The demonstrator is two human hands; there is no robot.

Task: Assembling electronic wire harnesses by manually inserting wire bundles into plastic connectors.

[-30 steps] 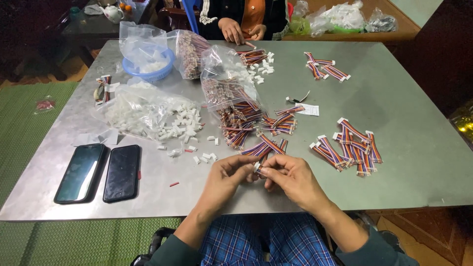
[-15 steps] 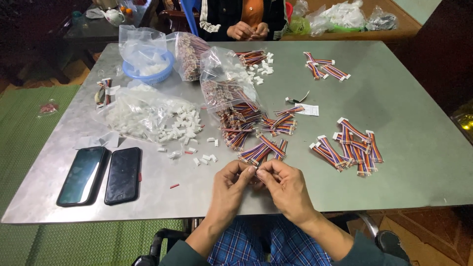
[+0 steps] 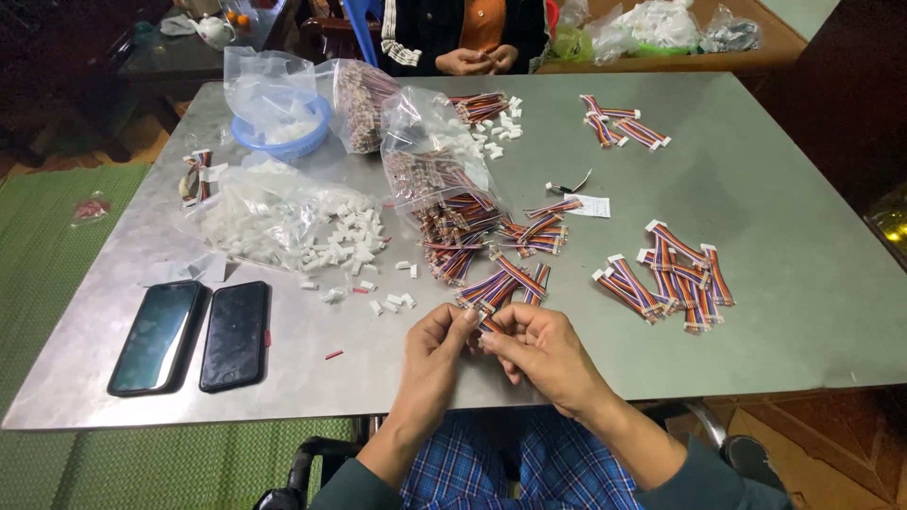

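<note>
The left hand (image 3: 436, 351) and the right hand (image 3: 539, 348) are meeting over the near edge of the desk (image 3: 775, 189), fingers curled and pinching together around a short multicoloured ribbon cable (image 3: 485, 324) held between the fingertips; both are closing on it. The fingers are hiding the cable end, so whether a white plastic connector is in there cannot be told. Judging from this, the cable end is being worked with the fingertips, and doing it well is probably calling for one hand bracing the cable close to its tip while the other is pressing squarely, not at a slant. Just beyond the hands a loose pile of cables (image 3: 505, 283) is lying, with scattered white connectors (image 3: 331, 247) to its left and a finished-looking bunch (image 3: 671, 279) to the right. Two dark phones (image 3: 194, 335) are resting well clear.
</note>
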